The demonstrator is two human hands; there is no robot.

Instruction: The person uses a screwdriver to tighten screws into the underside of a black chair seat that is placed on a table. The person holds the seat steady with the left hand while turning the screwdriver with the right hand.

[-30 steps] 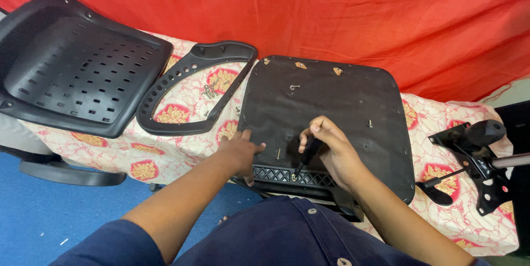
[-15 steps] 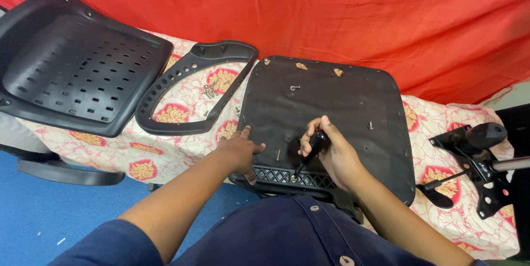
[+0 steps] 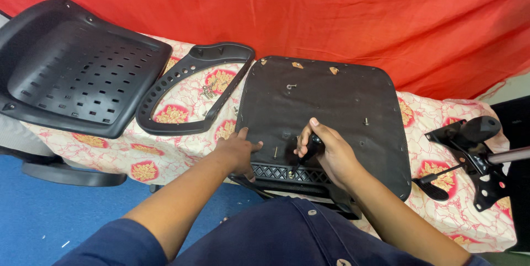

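A surface covered in a cream cloth (image 3: 165, 153) with red and yellow flower prints runs across the view, backed by a red fabric drape (image 3: 331, 12). At the surface's far left edge lies a black perforated chair backrest shell (image 3: 77, 70), hollow side up. Just right of it, on the cloth, rests a black looped armrest frame (image 3: 190, 86), with a small metal fitting (image 3: 208, 92) inside its loop.

At the middle of the surface, reaching to its near edge, lies a black chair seat base (image 3: 342, 111), underside up, with a few screws standing in it. The left hand (image 3: 238, 150) presses flat on the seat base's near left corner, fingers spread, its grip released and holding nothing. One upright screw (image 3: 275, 152) stands just right of that hand. The right hand (image 3: 326, 153) sits near the middle of the near edge, its grip clenched around a black tool handle (image 3: 311, 147) that points down at the seat base. Below both hands, a black ribbed plastic strip (image 3: 290, 173) runs along the near edge.

At the surface's right edge lies a black metal tilt mechanism (image 3: 475, 155) with a lever, well apart from the hands.
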